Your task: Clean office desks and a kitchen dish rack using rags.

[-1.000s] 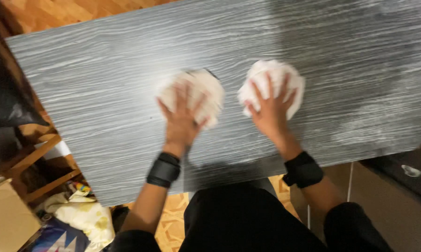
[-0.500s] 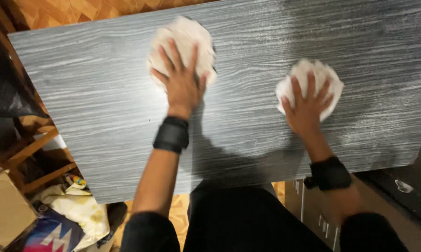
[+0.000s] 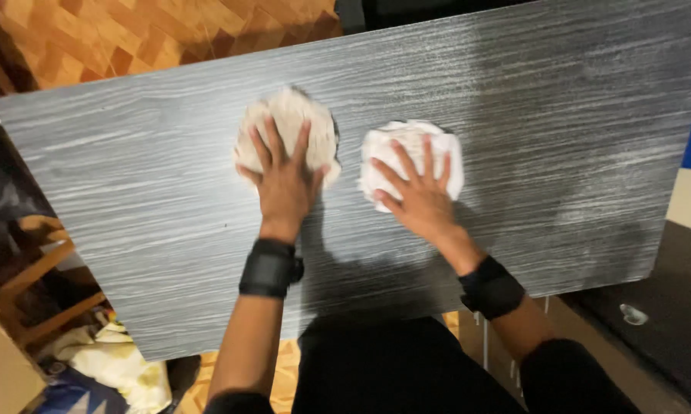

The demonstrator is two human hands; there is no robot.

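Cloths, two of them, one under each hand, both flat on the grey wood-grain tabletop. Left cloth is off-white to beige, crumpled into a rough round wad, showing past the fingertips and at both sides of the palm. Left hand lies spread wide on it, fingers splayed, palm down, pinning rather than gripping. Right cloth is whiter, folded and bunched, edges sticking out beyond the fingers and to the right of them. Right hand is also splayed flat on top, fingers wide, nothing clasped. The two cloths sit just beside each other, a narrow strip of bare table between them. Black wristbands on both wrists, left, right. Pale smeary haze on the table to the right of the right hand. Wood parquet floor beyond the far edge past the left fingertips. Below and left of the left forearm: tan cardboard box, pale yellowish crumpled bag, wooden chair frame. Labels there too small to tell.
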